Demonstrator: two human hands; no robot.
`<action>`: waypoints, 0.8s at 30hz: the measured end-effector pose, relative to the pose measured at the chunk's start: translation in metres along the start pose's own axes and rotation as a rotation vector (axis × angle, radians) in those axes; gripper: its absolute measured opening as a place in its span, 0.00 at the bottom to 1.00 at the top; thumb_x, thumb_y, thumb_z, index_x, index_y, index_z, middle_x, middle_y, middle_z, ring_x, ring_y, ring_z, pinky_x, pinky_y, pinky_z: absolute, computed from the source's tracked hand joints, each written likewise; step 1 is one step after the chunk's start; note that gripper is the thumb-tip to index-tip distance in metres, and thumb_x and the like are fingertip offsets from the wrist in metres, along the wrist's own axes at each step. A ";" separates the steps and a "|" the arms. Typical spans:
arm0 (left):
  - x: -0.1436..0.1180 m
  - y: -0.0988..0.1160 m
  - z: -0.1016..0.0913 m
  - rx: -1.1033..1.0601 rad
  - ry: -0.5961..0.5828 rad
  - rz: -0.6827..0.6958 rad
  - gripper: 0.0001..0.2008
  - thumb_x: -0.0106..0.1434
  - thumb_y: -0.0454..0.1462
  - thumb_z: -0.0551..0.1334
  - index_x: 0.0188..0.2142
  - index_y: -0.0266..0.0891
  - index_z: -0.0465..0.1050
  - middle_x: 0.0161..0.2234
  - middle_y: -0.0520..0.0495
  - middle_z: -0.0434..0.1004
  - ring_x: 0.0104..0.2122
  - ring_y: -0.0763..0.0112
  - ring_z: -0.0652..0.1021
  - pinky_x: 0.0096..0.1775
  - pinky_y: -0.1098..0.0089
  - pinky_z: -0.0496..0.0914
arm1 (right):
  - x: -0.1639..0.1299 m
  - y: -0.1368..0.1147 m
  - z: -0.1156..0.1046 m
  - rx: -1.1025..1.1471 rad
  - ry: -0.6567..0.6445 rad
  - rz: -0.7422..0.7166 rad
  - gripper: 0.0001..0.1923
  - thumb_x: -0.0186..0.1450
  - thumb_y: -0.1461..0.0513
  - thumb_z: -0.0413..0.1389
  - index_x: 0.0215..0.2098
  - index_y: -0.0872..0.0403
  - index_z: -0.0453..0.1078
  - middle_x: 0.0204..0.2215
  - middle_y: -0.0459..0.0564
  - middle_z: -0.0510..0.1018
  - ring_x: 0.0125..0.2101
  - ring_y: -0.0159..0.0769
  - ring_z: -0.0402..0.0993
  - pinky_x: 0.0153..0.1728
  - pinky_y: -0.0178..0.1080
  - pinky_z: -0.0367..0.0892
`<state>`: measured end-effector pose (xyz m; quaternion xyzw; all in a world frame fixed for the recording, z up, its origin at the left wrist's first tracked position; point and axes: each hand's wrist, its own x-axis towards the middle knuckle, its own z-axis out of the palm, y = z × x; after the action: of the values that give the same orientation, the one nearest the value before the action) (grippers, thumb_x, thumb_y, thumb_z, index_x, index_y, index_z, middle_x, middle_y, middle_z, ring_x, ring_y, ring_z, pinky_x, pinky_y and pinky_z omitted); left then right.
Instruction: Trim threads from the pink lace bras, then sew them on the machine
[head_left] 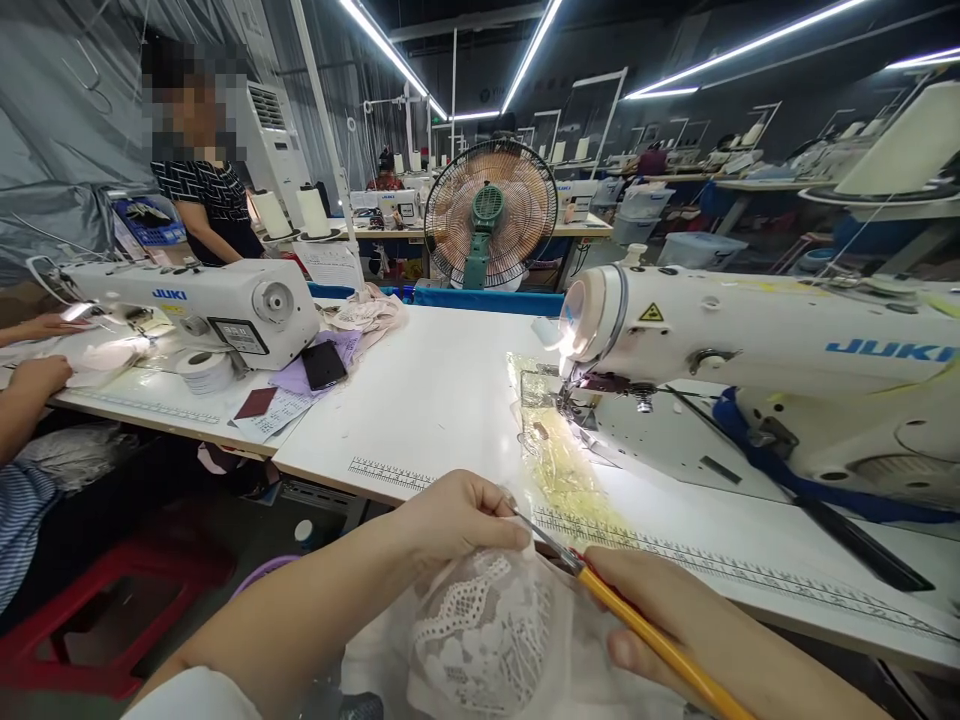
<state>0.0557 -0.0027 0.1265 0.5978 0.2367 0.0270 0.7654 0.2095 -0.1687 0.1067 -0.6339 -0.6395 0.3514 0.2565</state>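
Pinching the top edge of a white lace fabric piece, the left hand has thumb and fingers pressed together on the cloth, just off the near edge of the white sewing table. The right hand is closed around a yellow-handled snipping tool, its thin metal tip meeting the lace right at the left fingertips. The lace hangs below both hands, over the person's lap, touching neither table nor machine.

On the table's right side sits a white JUKI sewing machine, its lamp throwing a bright patch around the needle area. A crinkled clear yellowish plastic strip lies on the surface from the needle towards the near edge, stopping just short of the printed ruler scale along that edge. A blue cord trails under the machine's body.

Across the gap to the left, a second table carries another white JUKI sewing machine, with a black phone and a roll of white tape beside it. A co-worker's hands rest at that table's far left edge. Another person in a patterned black top stands behind it. A green standing fan rises beyond the far edge of the near table.
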 end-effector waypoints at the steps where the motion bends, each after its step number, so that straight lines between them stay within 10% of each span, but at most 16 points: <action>1: 0.000 0.000 0.000 -0.006 -0.002 -0.004 0.11 0.37 0.37 0.69 0.13 0.35 0.67 0.15 0.56 0.63 0.18 0.80 0.62 0.22 0.74 0.55 | 0.000 0.001 0.001 0.006 0.012 -0.002 0.26 0.59 0.39 0.47 0.25 0.53 0.54 0.23 0.43 0.60 0.23 0.30 0.49 0.22 0.34 0.47; 15: -0.001 0.000 -0.004 0.096 -0.033 -0.017 0.17 0.39 0.44 0.70 0.16 0.34 0.67 0.13 0.56 0.59 0.17 0.80 0.58 0.22 0.73 0.52 | -0.003 0.025 0.019 0.062 0.225 0.054 0.20 0.61 0.49 0.51 0.20 0.53 0.56 0.19 0.44 0.62 0.21 0.31 0.55 0.21 0.34 0.50; 20: -0.001 0.000 -0.011 0.242 -0.002 0.147 0.18 0.48 0.47 0.67 0.19 0.35 0.65 0.16 0.57 0.57 0.19 0.80 0.58 0.23 0.74 0.52 | -0.020 0.055 -0.024 -0.108 0.328 0.326 0.17 0.54 0.48 0.58 0.22 0.52 0.63 0.19 0.45 0.67 0.22 0.37 0.63 0.22 0.37 0.55; 24: 0.004 0.004 -0.019 0.349 0.113 0.348 0.16 0.50 0.45 0.66 0.21 0.35 0.66 0.23 0.53 0.62 0.24 0.77 0.63 0.27 0.73 0.58 | -0.033 0.108 -0.084 -0.144 0.775 0.482 0.19 0.44 0.54 0.67 0.10 0.51 0.62 0.08 0.48 0.64 0.09 0.33 0.55 0.14 0.37 0.45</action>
<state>0.0526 0.0163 0.1257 0.7503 0.1737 0.1504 0.6199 0.3453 -0.1969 0.0792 -0.8653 -0.3537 0.0925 0.3430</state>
